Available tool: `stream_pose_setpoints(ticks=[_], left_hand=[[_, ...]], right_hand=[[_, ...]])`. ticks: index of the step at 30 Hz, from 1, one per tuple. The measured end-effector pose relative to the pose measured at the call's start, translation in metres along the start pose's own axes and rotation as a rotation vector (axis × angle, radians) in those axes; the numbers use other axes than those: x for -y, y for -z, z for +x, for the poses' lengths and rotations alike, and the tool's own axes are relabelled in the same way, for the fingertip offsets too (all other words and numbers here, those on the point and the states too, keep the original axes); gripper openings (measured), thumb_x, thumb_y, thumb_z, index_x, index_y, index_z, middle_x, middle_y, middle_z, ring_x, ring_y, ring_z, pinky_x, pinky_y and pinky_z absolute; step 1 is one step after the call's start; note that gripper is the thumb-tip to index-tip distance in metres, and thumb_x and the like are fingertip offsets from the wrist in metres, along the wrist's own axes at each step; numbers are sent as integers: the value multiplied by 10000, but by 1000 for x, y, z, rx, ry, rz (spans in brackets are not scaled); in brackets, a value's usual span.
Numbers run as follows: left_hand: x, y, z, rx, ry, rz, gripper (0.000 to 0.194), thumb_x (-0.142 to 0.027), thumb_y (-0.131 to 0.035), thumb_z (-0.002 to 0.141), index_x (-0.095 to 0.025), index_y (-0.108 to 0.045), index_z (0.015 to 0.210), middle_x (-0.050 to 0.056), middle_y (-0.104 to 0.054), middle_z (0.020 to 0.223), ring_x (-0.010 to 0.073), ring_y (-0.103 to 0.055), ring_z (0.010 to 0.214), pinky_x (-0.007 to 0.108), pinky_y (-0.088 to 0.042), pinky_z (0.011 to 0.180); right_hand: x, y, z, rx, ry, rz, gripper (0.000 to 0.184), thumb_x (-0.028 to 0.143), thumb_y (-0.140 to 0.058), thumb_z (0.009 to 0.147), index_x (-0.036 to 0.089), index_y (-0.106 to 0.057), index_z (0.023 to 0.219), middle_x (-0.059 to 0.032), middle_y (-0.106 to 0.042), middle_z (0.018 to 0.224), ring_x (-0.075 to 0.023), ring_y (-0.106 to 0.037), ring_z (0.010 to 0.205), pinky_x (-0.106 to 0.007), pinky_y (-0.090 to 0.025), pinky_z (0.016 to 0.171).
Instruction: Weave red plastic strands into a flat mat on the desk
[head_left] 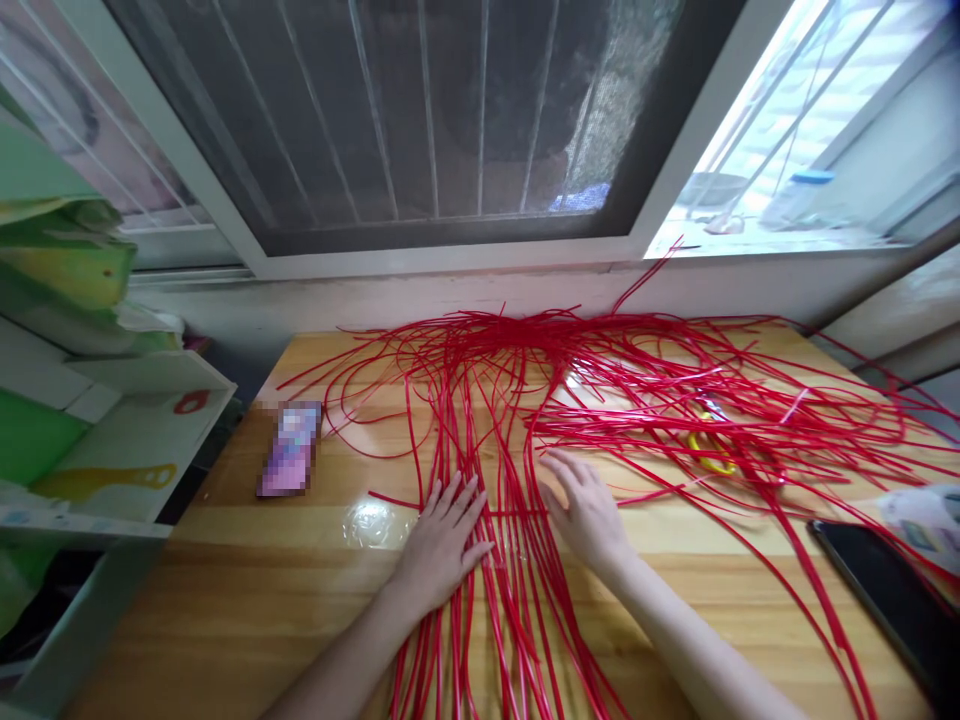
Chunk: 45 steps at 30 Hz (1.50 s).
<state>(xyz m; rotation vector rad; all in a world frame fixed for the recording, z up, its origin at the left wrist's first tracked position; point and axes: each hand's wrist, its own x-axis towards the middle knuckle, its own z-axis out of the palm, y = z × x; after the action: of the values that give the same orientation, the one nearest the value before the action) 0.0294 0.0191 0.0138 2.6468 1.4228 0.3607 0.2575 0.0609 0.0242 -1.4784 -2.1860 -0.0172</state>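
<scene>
Red strands (pixel 517 332) are being held flat on a wooden table (pixel 300 560) by the spread left hand (pixel 441 545), the right hand (pixel 589 515) is being held at their edge, yellow-handled scissors (pixel 712 463) (partly hidden) are being overlaid.

head cam | forward-down | close (table (pixel 247 600) below, window (pixel 450 120) ahead)

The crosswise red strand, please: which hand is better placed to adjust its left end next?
Probably the left hand, close to that strand's end; the right hand is beyond the lengthwise strands.
</scene>
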Motion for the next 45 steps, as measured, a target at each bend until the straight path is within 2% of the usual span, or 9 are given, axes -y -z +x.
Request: stream_pose_setpoints(ticks=[8,13,18,26,28,31,36,40,45], left_hand=[[0,2,0,-1,16,-40,570,-454,-365,839,-227,-215,1340,60,-270,1401,224,-163,1310,486,-237,1033],[-1,2,0,10,27,-48,562,-449,-360,842,-229,-217,1339,51,-262,1405,225,-150,1313,492,-233,1034],[-1,3,0,-5,21,-49,559,-437,-378,839,-225,-231,1335,64,-281,1397,222,-163,1310,488,-240,1031],[-1,4,0,-32,23,-75,547,-423,-400,832,-228,-261,1324,62,-306,1386,229,-167,1309,497,-238,1027],[-2,7,0,-77,8,-108,496,-383,-416,835,-244,-315,1299,52,-357,1359,241,-184,1304,526,-203,1030],[-10,18,3,-194,-10,-262,389,-312,-453,828,-280,-432,1216,37,-494,1244,234,-325,1237,518,-204,1024],[-33,42,25,-234,274,-952,680,-380,-597,727,-225,-269,1302,2,-566,782,103,-524,664,240,-450,632],[-39,48,51,-229,423,-1341,444,-423,-583,725,-167,-493,1077,-75,-406,543,40,-383,460,164,-333,464],[-28,42,63,-388,657,-1603,335,-483,-497,762,-148,-513,743,-83,-390,464,26,-318,339,152,-242,332]], right_hand=[[-51,22,20,233,-322,-67,112,246,-461,772,206,-532,695,-24,-608,672,-162,-541,604,-242,-344,502],[-57,51,32,-115,-629,541,209,409,-483,785,202,-481,764,28,-581,567,-83,-416,376,-203,-300,395],[-52,77,41,-439,-643,1067,241,380,-610,714,206,-461,789,54,-535,547,-62,-386,360,-184,-277,351],[-26,126,47,-826,-331,850,106,241,-580,760,257,-503,831,37,-507,598,-100,-502,496,-213,-322,418],[-23,127,45,-686,-273,675,104,252,-584,753,254,-526,839,27,-539,643,-108,-529,528,-228,-387,474],[-22,113,39,-213,-87,426,88,284,-555,765,230,-586,828,8,-608,669,-116,-560,555,-227,-432,511],[-17,84,34,298,166,234,202,295,-455,833,244,-639,897,-9,-671,790,-132,-605,685,-236,-447,604],[-23,77,28,484,211,150,214,228,-462,828,285,-654,904,21,-675,795,-126,-603,714,-225,-434,610],[-49,81,19,435,171,7,224,206,-474,807,288,-677,853,10,-674,768,-143,-596,708,-246,-441,606]])
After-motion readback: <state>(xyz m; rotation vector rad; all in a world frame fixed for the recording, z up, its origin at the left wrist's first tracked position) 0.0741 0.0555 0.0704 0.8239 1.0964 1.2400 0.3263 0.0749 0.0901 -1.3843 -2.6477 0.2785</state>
